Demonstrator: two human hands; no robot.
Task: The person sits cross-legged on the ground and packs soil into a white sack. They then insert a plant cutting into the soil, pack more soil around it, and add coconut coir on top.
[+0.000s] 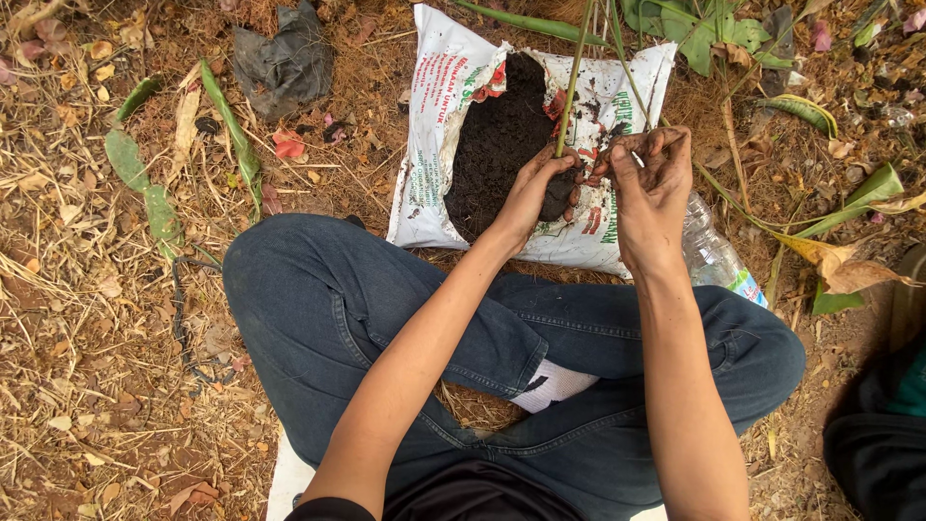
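I sit cross-legged in blue jeans on dry ground. My left hand (pixel 533 193) is closed around a dark clump of soil at the base of a thin green plant stem (pixel 576 72) that rises toward the top of the view. Just right of the stem, my soil-stained right hand (pixel 652 178) pinches a small pale strip. Both hands hover over an opened white plastic sack (pixel 439 116) with red and green print, lying flat and holding a heap of dark soil (pixel 497 140).
A clear plastic bottle (pixel 712 253) lies beside my right forearm. A crumpled grey plastic bag (pixel 285 63) sits at the upper left. Dry grass, fallen leaves and green leaf blades (pixel 231 125) cover the ground. Another person's dark clothing (pixel 883 425) shows at the right edge.
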